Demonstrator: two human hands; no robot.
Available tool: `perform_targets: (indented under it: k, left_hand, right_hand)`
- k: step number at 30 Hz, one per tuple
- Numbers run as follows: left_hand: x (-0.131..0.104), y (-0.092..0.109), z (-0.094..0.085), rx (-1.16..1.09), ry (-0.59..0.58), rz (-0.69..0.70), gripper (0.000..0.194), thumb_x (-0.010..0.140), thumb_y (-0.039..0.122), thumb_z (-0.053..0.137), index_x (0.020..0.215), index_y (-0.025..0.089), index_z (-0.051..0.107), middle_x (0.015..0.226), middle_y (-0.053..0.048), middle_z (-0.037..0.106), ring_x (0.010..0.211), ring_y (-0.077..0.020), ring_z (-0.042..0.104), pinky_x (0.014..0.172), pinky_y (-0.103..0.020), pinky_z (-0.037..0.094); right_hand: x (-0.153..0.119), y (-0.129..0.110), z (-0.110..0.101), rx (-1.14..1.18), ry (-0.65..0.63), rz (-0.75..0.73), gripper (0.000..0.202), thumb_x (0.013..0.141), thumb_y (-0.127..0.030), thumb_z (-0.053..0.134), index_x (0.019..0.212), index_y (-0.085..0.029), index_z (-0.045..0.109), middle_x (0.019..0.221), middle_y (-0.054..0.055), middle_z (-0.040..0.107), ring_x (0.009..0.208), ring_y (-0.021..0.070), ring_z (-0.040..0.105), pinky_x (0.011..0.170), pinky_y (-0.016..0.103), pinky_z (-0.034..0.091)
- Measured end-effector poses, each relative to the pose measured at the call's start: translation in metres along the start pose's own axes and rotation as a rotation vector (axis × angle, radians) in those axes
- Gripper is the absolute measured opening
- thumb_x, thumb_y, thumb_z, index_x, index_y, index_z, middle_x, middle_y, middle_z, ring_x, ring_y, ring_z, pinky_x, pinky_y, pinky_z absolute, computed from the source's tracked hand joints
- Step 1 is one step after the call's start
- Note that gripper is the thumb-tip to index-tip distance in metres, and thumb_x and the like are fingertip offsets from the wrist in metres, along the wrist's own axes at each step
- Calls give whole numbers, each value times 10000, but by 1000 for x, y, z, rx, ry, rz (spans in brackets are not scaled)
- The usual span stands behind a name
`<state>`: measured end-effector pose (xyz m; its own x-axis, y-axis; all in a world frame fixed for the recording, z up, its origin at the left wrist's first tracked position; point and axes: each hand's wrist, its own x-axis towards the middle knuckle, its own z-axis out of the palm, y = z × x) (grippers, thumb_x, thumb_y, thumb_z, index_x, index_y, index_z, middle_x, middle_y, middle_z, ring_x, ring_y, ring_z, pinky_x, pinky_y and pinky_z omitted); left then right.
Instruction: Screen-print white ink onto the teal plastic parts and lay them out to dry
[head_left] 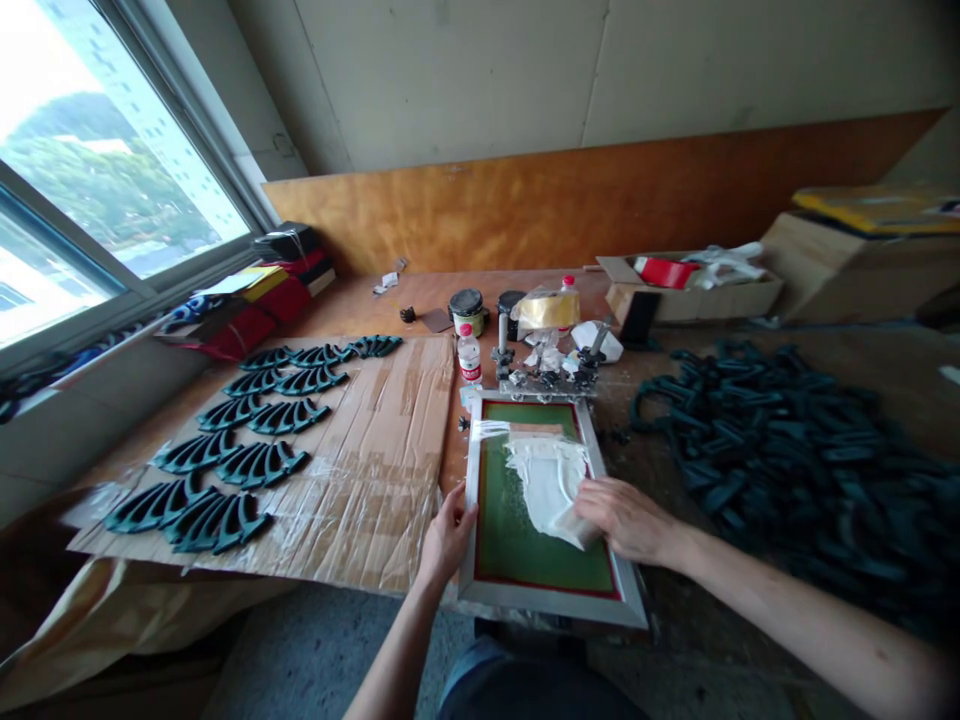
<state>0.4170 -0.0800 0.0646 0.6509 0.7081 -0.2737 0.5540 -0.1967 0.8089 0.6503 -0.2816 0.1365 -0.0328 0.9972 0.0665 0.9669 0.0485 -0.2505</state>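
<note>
A screen printing frame point(631, 606) with a green mesh and an aluminium border lies at the table's front edge. White ink point(541, 482) is smeared over the middle of the mesh. My left hand point(448, 538) grips the frame's left side, thumb on top. My right hand point(624, 518) is closed around a squeegee point(576, 528) coated in white, held tilted on the lower right of the ink. A wooden-edged strip point(536, 430) with white ink rests across the upper mesh. The metal hinge clamp point(546, 382) is at the frame's far end.
Dark green curved parts point(217, 518) lie in rows on cardboard point(375, 440) at left. A big pile of similar parts point(795, 450) spreads at right. Behind the frame stand a bottle point(469, 356), an ink can point(466, 312) and a tape roll point(544, 310). An open carton point(697, 298) sits farther back.
</note>
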Motion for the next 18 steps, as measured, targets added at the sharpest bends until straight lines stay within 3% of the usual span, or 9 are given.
perform_targets:
  k: [3,6,10,13,16,18]
  left_hand:
    - [-1,1,0,-35,22,-2,521,882,442,470,1345,206,506,822,-22,706,788,-181,668,718,-256,485]
    - [-1,-1,1,-122,32,1,543,869,466,505,1345,204,512,798,-21,701,765,-187,659,705,-272,489]
    - [-1,-2,1,-209,19,-20,622,831,544,546,1345,194,516,742,-10,668,714,-181,632,663,-274,476]
    - [-4,6,-5,-299,-15,-32,736,777,593,604,1379,187,480,708,3,643,670,-163,605,630,-260,460]
    - [-11,28,-21,-422,-65,-31,888,713,625,666,1436,183,402,702,11,641,636,-157,590,588,-249,447]
    - [-17,50,-37,-487,-72,-19,860,709,647,661,1399,176,458,754,-9,666,666,-163,602,588,-244,449]
  right_hand:
    - [7,2,1,26,95,46,236,760,-32,462,795,-190,633,816,46,638,854,200,553,775,319,421]
    - [1,-1,20,-32,255,26,338,789,-13,398,930,-155,670,943,94,666,940,223,561,833,344,446]
    - [-14,-5,27,16,220,-44,304,803,-47,461,973,-172,680,973,86,681,936,215,592,870,349,466]
    - [8,4,3,84,206,94,202,845,-160,584,1019,-213,670,955,53,686,894,201,616,822,325,486]
    - [47,22,-32,25,278,264,512,826,-222,658,1322,-265,537,1039,51,684,903,211,635,793,320,500]
    - [60,40,-54,-34,345,344,617,835,-286,662,1413,-285,448,1018,50,685,864,217,642,752,319,499]
